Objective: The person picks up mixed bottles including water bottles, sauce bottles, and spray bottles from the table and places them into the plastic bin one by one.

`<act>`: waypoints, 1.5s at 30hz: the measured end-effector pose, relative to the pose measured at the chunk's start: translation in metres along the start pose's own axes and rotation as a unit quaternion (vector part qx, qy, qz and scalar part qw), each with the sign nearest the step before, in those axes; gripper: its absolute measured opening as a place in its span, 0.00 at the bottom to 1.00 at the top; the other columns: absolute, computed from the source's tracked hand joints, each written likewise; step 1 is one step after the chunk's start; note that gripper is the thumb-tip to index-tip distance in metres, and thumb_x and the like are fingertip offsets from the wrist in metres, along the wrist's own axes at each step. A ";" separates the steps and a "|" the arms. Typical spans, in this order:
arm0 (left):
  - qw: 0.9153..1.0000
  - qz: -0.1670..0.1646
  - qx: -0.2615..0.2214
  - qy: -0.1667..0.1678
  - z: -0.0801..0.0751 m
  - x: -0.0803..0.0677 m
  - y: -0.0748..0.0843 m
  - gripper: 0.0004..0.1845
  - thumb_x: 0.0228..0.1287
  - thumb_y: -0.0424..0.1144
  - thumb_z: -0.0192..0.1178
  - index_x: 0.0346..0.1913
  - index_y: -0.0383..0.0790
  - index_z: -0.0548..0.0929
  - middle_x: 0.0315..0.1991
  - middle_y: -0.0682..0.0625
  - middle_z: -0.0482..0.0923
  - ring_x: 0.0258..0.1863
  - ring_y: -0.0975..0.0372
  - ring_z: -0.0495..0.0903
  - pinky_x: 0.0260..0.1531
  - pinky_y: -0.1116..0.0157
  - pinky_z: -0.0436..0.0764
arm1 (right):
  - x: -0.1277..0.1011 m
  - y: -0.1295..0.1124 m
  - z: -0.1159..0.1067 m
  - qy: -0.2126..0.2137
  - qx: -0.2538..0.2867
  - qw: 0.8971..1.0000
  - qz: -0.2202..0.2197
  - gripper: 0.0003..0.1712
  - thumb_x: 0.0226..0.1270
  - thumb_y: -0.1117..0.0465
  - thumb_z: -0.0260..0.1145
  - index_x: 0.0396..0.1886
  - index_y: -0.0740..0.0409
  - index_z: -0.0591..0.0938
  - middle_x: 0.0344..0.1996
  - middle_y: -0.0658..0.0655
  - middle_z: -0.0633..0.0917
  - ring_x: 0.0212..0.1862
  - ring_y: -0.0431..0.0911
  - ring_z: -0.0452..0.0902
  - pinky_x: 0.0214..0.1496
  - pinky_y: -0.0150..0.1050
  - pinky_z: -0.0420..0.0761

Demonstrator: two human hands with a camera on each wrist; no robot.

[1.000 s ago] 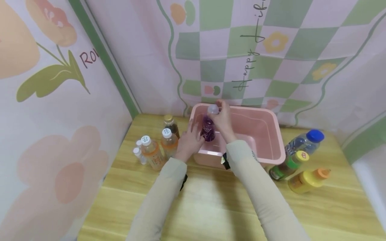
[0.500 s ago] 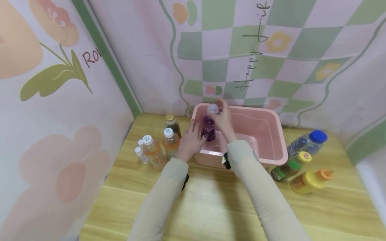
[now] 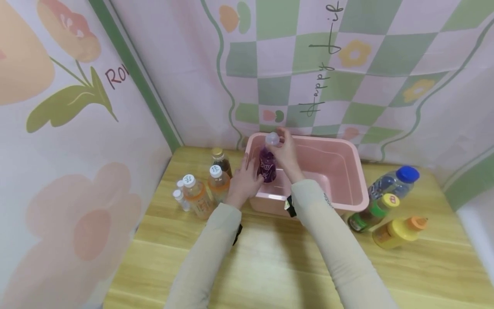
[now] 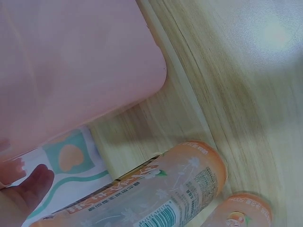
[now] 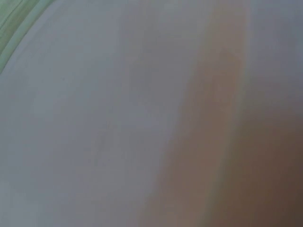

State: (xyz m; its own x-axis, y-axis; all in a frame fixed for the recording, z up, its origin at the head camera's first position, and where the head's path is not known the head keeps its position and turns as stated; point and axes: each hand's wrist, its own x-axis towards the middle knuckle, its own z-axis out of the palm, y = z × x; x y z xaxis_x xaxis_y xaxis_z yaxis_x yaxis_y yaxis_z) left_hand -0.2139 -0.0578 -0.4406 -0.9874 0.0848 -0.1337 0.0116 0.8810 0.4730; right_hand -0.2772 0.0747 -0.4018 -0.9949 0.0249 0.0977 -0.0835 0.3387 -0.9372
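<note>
Next to no movement since the head frame half a second ago: both hands and the purple drink bottle [image 3: 267, 168] keep their places, and we note only a very slight shift of the whole view. The bottle is near the centre of the head frame, upright inside the left end of the pink plastic bin [image 3: 341, 174]; we cannot tell whether its base bears on the bin's floor. Our right hand [image 3: 287, 156] grips it at the top, thumb and fingers on either side of the clear cap [image 3: 272, 138]. Our left hand [image 3: 243, 182] is open, fingers extended at the bin's left rim, thumb close to the lower part of the bottle; contact there is uncertain.

At left of the frame, on the wood-grain counter [image 3: 251, 270], we record two peach-labelled bottles [image 3: 199, 202] with white caps, a gold-capped bottle [image 3: 221, 165] behind them, and small white-capped vials [image 3: 182, 201] at the outer edge. At right, beside the bin: a blue-capped clear bottle [image 3: 387, 185], a dark bottle with a green label [image 3: 366, 216] and yellow cap, and a yellow squeeze bottle [image 3: 393, 234] with an orange nozzle, nearest us. Right wrist view: too blurred to read.
</note>
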 end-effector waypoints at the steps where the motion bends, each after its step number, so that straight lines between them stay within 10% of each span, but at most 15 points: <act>1: 1.000 0.001 0.001 0.000 0.000 0.000 0.000 0.35 0.69 0.52 0.45 0.76 0.48 0.51 0.79 0.51 0.36 0.65 0.41 0.67 0.55 0.47 0.78 | 0.000 0.000 -0.001 -0.002 0.000 1.000 -0.001 0.38 0.57 0.73 0.65 0.68 0.66 0.61 0.66 0.68 0.68 0.66 0.61 0.67 0.67 0.50 0.73; 18: 1.000 -0.001 -0.004 -0.001 0.000 0.000 0.000 0.35 0.68 0.52 0.46 0.75 0.48 0.52 0.79 0.51 0.36 0.67 0.42 0.65 0.58 0.47 0.76 | -0.002 -0.003 -0.017 -0.064 -0.020 0.998 0.014 0.42 0.61 0.62 0.66 0.71 0.66 0.57 0.68 0.70 0.63 0.68 0.63 0.62 0.71 0.54 0.67; 45: 1.000 -0.009 0.001 -0.010 0.001 -0.003 0.002 0.35 0.67 0.53 0.44 0.75 0.50 0.52 0.79 0.53 0.34 0.66 0.43 0.67 0.57 0.48 0.77 | -0.046 -0.072 -0.122 -0.127 -0.061 0.990 0.026 0.40 0.69 0.55 0.58 0.74 0.59 0.52 0.71 0.68 0.60 0.71 0.62 0.57 0.71 0.58 0.64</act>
State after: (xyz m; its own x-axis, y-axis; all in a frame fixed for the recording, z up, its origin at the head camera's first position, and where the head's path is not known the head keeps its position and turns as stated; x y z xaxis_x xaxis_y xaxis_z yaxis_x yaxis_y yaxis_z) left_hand -0.2110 -0.0555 -0.4404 -0.9840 0.0778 -0.1606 -0.0065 0.8838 0.4679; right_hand -0.2188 0.1637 -0.2986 -0.9809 -0.1874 -0.0521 -0.0396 0.4546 -0.8898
